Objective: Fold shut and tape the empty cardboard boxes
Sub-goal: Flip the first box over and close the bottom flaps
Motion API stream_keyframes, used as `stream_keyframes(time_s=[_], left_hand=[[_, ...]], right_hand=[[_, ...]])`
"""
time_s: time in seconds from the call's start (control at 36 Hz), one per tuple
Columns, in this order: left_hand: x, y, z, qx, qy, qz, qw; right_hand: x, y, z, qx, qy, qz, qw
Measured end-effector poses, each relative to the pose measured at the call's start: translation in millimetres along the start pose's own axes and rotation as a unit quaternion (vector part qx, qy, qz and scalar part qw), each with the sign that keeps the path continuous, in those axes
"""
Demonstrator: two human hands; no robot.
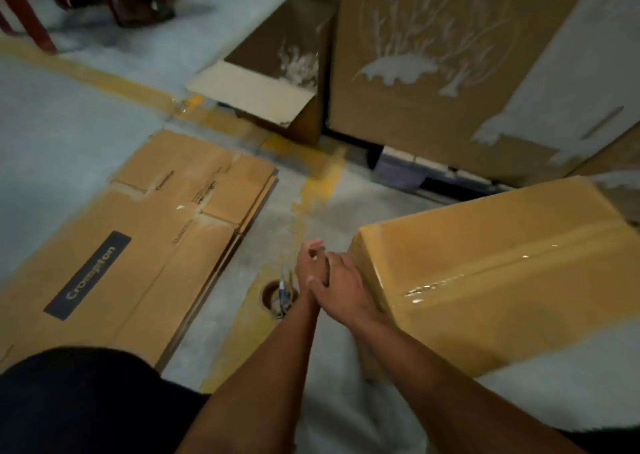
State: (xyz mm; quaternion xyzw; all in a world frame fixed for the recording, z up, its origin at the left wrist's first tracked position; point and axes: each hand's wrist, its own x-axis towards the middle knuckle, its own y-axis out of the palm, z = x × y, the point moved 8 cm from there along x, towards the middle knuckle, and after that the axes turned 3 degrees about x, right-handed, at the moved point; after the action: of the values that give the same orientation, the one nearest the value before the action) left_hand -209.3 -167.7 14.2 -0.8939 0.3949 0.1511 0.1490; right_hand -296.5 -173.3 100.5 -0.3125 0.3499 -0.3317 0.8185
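Note:
A closed cardboard box (485, 245) lies on the floor at the right, with shiny clear tape (467, 275) running along its top seam. My left hand (309, 263) and my right hand (343, 285) meet just off the box's left end. The right hand's straight fingers lie across the left hand, whose fingers are loosely curled. I see nothing held in either hand. A brown tape roll (268, 297) lies on the floor just left of my hands, with a small blue-handled tool (283, 291) inside its hole. A stack of flattened boxes (156, 239) lies at the left.
An open carton (277, 83) with a hanging flap stands at the back, next to a tall scuffed carton (450, 55). Yellow floor lines (318, 183) cross the grey floor. Red chair legs (27, 13) are at the top left. My dark-clothed knee (76, 401) fills the bottom left.

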Motion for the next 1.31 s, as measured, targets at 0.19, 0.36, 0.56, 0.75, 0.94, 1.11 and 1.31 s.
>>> stream_keyframes(time_s=[0.19,0.36,0.56,0.75,0.94,1.11,1.31], left_hand=[[-61,30,-81,0.073,0.082,0.125,0.986],[-101,46,-96,0.272,0.104,0.162,0.943],[-81,58,-88,0.339,0.091,0.13,0.927],[-72,82,-98,0.414,0.105,0.12,0.896],[-47,72,-98,0.38,0.065,0.1,0.917],[-56,70,-109,0.384,0.074,0.112,0.913],[-77,63,-106,0.382,0.053,0.109,0.916]], right_hand=[[-87,-88,-3,-0.098,-0.102,-0.15,0.979],[-143,-71,-88,-0.231,0.041,-0.035,0.971],[-156,-55,-131,-0.173,0.068,0.002,0.983],[-150,-44,-130,-0.187,0.083,0.038,0.978],[-144,-35,-130,-0.191,0.075,0.019,0.978],[-144,-31,-133,-0.155,0.085,0.049,0.983],[-148,-39,-138,-0.126,0.048,0.121,0.983]])
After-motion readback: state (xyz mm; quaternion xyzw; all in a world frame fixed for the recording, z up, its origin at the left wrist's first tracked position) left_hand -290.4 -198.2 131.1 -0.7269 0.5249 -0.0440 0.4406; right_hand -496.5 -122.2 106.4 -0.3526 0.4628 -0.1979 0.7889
